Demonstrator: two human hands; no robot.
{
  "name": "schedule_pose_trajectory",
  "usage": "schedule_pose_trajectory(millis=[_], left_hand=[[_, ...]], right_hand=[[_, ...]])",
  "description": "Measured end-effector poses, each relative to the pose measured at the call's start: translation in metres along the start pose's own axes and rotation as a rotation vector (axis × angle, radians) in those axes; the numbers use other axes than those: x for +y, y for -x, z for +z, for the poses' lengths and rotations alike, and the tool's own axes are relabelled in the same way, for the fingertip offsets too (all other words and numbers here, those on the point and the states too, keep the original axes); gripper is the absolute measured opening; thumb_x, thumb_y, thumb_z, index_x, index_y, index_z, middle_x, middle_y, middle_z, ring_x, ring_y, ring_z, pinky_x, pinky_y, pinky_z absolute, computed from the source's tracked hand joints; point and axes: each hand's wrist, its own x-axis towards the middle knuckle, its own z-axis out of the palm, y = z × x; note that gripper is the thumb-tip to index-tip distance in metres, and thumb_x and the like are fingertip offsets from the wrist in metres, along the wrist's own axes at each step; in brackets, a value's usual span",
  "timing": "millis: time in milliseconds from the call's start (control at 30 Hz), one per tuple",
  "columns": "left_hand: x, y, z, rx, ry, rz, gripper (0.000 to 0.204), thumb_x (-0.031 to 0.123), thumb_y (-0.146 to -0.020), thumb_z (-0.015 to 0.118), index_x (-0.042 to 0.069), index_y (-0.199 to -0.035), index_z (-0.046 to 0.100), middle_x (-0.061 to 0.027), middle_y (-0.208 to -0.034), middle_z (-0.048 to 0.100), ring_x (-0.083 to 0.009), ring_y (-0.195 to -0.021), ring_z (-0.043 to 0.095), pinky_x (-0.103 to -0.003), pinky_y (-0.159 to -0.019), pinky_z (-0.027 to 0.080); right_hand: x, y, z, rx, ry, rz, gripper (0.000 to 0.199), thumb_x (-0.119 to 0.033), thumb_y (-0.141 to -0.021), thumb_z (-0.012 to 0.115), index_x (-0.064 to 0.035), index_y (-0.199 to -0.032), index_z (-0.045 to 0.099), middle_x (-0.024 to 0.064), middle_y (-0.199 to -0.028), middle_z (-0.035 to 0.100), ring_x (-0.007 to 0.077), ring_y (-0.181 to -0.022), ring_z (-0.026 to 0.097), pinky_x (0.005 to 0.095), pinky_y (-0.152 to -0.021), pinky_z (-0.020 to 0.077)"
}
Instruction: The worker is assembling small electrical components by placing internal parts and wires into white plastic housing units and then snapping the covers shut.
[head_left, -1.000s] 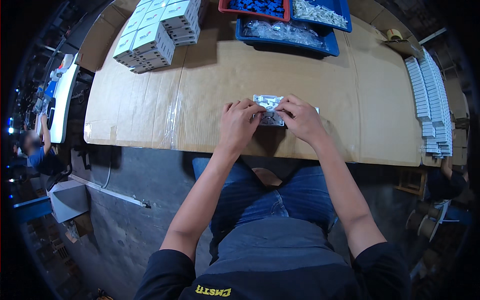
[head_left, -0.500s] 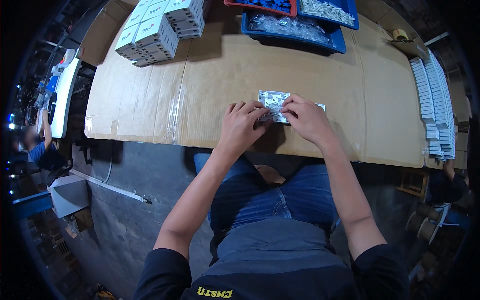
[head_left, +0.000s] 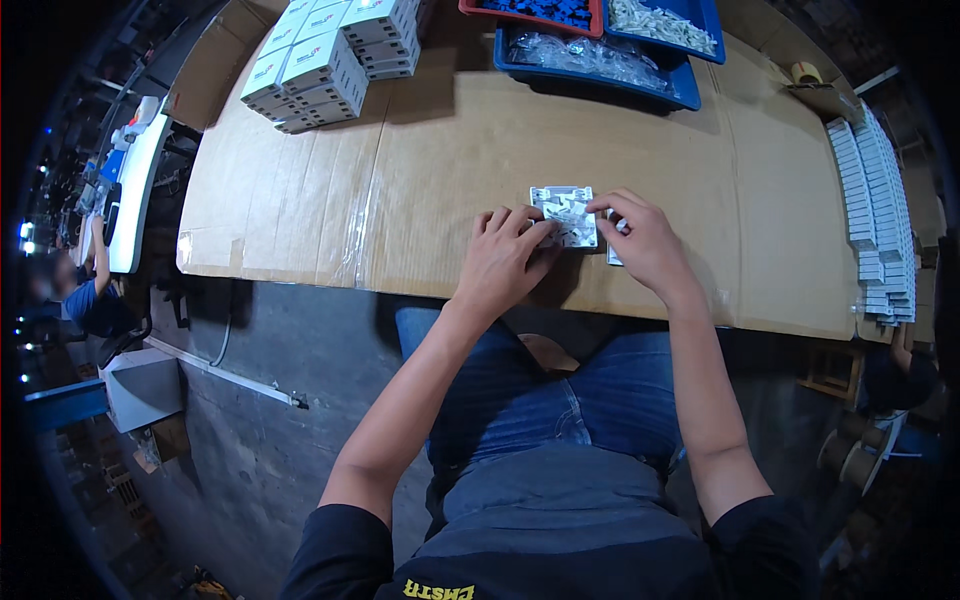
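Note:
On the cardboard-covered table in front of me lies a shallow white plastic case (head_left: 561, 192), its open side up, with small white pieces inside. My left hand (head_left: 505, 258) grips it at the left edge, fingers bent and thumb near the lower corner. At the case's right edge is my right hand (head_left: 648, 242), its fingers curled with thumb and fingertips close together. Whatever they pinch, if anything, is too small to make out. A second white plastic part (head_left: 613, 256) lies partly hidden beneath the right hand.
Stacked white boxes (head_left: 318, 65) stand at the far left. At the back are a red tray (head_left: 535, 20) of blue parts, a blue tray (head_left: 690, 98) of clear plastic bags and another of white pieces. White units (head_left: 868, 215) are piled along the right edge. A person (head_left: 95, 300) sits far left.
My right hand has drawn back a little to the right from the middle of the case, uncovering more of its inside. My left hand stays at the left edge. The whole view has shifted slightly.

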Motion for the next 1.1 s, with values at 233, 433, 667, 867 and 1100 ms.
schedule_pose_trajectory(millis=[233,433,667,867,1100], left_hand=[[-0.001,-0.001,0.001,0.110,0.135,-0.033,0.038,0.020,-0.083,0.082,0.010,-0.118,0.071,-0.0073,-0.124,0.064,-0.0292,-0.108,0.061,-0.042,-0.095,0.047],[0.005,-0.009,0.000,0.076,0.070,-0.081,0.048,0.022,-0.079,0.085,0.013,-0.124,0.072,-0.0069,-0.126,0.063,-0.0284,-0.108,0.060,-0.042,-0.094,0.048],[0.006,-0.004,-0.002,0.058,0.059,-0.078,0.049,0.020,-0.077,0.086,0.013,-0.124,0.074,-0.0075,-0.126,0.063,-0.0276,-0.106,0.061,-0.043,-0.093,0.048],[0.002,-0.008,-0.008,0.002,0.014,-0.158,0.087,0.040,-0.075,0.088,0.009,-0.148,0.052,-0.0157,-0.149,0.050,-0.0345,-0.127,0.054,-0.050,-0.110,0.041],[0.003,-0.024,-0.015,-0.169,0.004,-0.246,0.105,0.061,-0.079,0.080,0.001,-0.156,0.040,-0.0153,-0.154,0.049,-0.0307,-0.151,0.039,-0.050,-0.126,0.022]], right_hand=[[0.017,0.017,-0.021,0.129,-0.079,0.033,0.015,-0.006,-0.097,0.067,-0.0005,-0.110,0.071,0.0115,-0.100,0.073,0.0233,-0.086,0.070,0.0342,-0.073,0.0551],[0.018,0.011,-0.047,0.141,-0.063,0.086,0.014,-0.011,-0.099,0.069,0.0006,-0.107,0.072,0.0103,-0.095,0.073,0.0177,-0.082,0.069,0.0317,-0.072,0.0555],[0.018,-0.035,-0.074,0.159,-0.090,-0.059,0.016,-0.011,-0.099,0.069,0.0022,-0.106,0.072,0.0080,-0.090,0.072,0.0143,-0.080,0.068,0.0285,-0.071,0.0545],[0.004,-0.149,-0.129,-0.094,-0.184,-0.081,0.017,-0.011,-0.101,0.066,0.0034,-0.106,0.073,0.0068,-0.088,0.075,0.0129,-0.081,0.068,0.0284,-0.074,0.0541],[0.027,-0.367,-0.159,0.264,0.425,-0.249,0.026,-0.021,-0.100,0.063,-0.0015,-0.113,0.074,0.0145,-0.102,0.077,0.0289,-0.093,0.073,0.0390,-0.085,0.0555]])
